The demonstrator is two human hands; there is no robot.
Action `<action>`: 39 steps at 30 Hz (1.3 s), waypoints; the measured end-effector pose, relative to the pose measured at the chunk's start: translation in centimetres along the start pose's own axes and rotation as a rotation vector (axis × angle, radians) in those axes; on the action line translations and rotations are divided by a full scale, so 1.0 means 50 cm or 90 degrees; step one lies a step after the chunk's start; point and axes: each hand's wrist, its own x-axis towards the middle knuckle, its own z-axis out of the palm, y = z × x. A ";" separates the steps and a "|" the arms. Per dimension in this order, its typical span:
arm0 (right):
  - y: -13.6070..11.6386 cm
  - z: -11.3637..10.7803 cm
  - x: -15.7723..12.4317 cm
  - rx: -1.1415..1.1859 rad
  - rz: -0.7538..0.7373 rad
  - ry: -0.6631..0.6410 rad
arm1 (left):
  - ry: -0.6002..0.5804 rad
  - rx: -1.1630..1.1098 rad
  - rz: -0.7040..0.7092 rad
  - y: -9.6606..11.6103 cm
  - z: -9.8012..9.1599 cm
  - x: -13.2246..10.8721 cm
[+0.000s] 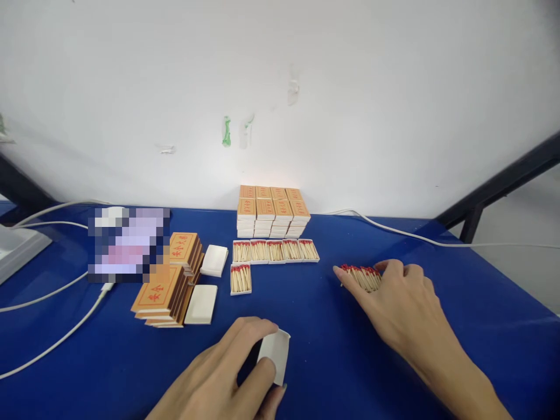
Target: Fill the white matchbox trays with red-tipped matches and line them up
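Nearest us, our left hand (227, 367) grips an empty white tray (275, 353), pinched between thumb and fingers just above the blue table (328, 356).

Further out, our right hand (406, 303) lies open and loosely cupped over a heap of loose matches (363, 277), fingertips touching them. Beyond, a row of filled trays (275, 251) sits before stacked matchboxes (272, 213), with one more filled tray (240, 278) nearer. To the left lie orange sleeves (168, 286), two spare white trays (201, 303) and a white cable (52, 344).
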 end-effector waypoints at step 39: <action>0.076 -0.039 0.028 0.301 0.106 -0.084 | -0.019 0.034 0.007 -0.008 0.018 -0.016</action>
